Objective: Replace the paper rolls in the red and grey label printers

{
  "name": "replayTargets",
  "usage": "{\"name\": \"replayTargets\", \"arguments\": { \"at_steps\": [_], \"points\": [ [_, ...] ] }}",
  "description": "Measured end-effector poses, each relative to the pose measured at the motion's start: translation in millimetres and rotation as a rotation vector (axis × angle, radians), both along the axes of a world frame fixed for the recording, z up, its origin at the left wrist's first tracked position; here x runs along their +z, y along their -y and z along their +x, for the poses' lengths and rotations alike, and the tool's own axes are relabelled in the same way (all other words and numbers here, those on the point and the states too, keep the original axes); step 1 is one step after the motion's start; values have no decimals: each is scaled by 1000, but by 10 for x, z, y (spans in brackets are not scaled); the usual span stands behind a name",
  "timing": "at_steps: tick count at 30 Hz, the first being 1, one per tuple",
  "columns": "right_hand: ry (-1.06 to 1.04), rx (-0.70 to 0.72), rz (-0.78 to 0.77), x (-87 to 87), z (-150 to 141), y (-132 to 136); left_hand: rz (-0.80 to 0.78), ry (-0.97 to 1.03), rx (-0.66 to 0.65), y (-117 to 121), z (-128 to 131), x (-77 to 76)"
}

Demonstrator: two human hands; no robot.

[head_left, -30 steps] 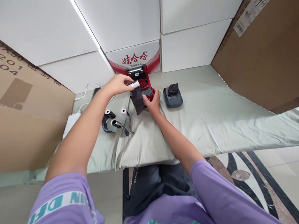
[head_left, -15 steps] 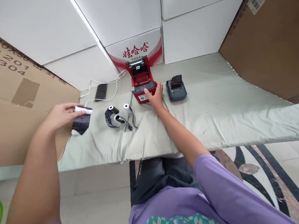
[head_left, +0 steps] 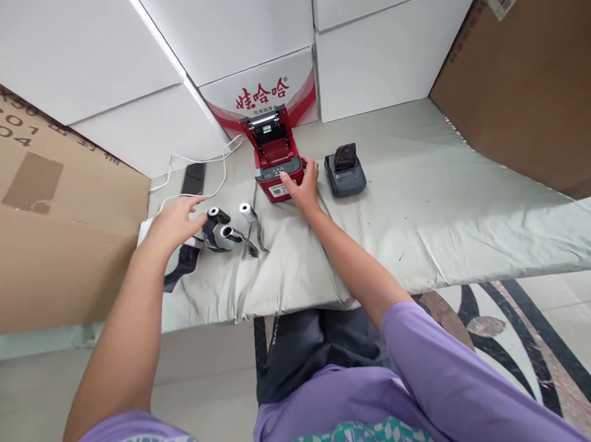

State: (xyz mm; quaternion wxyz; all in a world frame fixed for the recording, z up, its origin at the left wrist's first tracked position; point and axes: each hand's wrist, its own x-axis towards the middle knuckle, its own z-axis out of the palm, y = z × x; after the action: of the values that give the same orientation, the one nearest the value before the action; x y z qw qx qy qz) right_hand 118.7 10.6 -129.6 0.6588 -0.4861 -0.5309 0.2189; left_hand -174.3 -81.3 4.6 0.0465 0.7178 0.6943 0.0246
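Note:
A red label printer (head_left: 277, 175) stands with its lid raised, and its inside shows no roll that I can make out. My right hand (head_left: 303, 184) grips the printer's front right corner, the thumb on its front top edge. My left hand (head_left: 175, 223) is open over the left of the cloth, fingers stretched toward the rolls. Just below it lies a black ribbon roll (head_left: 182, 266), partly hidden by the hand. Nearest its fingertips is a black roll with a white core (head_left: 215, 216). Beside that are another black roll (head_left: 230, 234) and a white roll (head_left: 247, 212) with a dark trailing strip.
A small dark grey printer (head_left: 347, 181) with black film on top stands right of the red one. Behind my left hand lies a dark phone (head_left: 193, 179) beside a white cable (head_left: 225, 165). Cardboard boxes (head_left: 528, 93) and white boxes (head_left: 365, 56) border the cloth-covered table (head_left: 426, 226).
My left hand has let go of the black ribbon roll, which now lies on the cloth. The hand has moved right toward the other rolls. My right hand stays on the red printer.

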Motion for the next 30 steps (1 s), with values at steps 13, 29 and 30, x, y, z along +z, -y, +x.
{"name": "replayTargets", "arguments": {
  "at_steps": [13, 29, 30],
  "points": [
    [26, -35, 23, 20, -5, 10, 302, 1045, 55, -707, 520, 394],
    [39, -52, 14, 26, -18, 22, 53, 650, -147, -1648, 1458, -282],
    [36, -53, 18, 24, -20, 20, 85, 640, -141, -1654, 1466, -287]
  ]
}}
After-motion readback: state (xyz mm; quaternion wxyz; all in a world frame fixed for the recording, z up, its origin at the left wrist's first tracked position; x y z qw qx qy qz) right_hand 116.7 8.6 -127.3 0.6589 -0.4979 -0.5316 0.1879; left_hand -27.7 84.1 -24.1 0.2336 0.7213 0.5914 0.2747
